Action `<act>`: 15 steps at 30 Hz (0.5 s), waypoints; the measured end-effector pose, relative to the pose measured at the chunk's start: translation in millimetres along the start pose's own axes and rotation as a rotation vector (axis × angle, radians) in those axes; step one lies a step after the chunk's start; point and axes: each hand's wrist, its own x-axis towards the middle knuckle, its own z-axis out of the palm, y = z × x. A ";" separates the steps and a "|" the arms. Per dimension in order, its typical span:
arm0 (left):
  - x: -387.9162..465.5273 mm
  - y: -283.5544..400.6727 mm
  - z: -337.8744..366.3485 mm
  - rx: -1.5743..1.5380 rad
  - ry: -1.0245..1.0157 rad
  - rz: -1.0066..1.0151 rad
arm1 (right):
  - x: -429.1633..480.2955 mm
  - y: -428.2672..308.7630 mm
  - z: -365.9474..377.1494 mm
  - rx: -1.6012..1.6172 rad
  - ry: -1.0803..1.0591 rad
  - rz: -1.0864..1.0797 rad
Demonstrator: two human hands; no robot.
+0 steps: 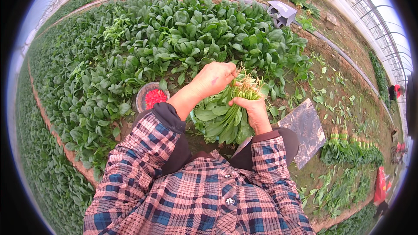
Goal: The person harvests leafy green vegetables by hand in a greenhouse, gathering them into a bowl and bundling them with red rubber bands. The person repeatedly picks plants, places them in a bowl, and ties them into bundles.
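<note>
My right hand (250, 110) is closed around a bunch of leafy greens (225, 114), apparently spinach. The pale roots (249, 83) point up and away from me, and the leaves hang towards my lap. At the root end, my left hand (218, 77) has its fingers curled against the bunch; whether the fingertips pinch a root or stem is hidden. Beside my left forearm stands a round bowl (141, 97) with a bundle of red strips or ties (154, 98) in it. Under the hanging leaves shows part of a light-blue rim (193, 117).
Dense growing spinach (183, 32) spreads ahead and left. By my right knee lies a printed plastic sheet (305, 130). Tied bunches (351, 150) lie in a row at right, near loose greens (339, 189). A grey bag or box (283, 11) stands beyond the plants.
</note>
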 end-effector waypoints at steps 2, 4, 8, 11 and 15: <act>-1.9 -0.9 1.7 0.017 -0.010 0.027 | 0.7 1.5 -1.0 0.023 0.008 -0.003; -2.7 -1.3 2.5 0.076 -0.005 0.086 | 1.0 2.0 -1.6 0.031 0.023 -0.007; -4.2 0.2 4.6 0.269 -0.042 0.136 | 1.0 0.3 -1.5 0.023 0.036 -0.010; -5.2 1.9 4.3 0.416 -0.027 0.222 | 2.1 2.4 -6.7 0.001 0.030 -0.002; -1.7 -4.8 -5.9 0.544 0.104 0.199 | 1.4 0.3 -9.6 -0.043 0.013 0.006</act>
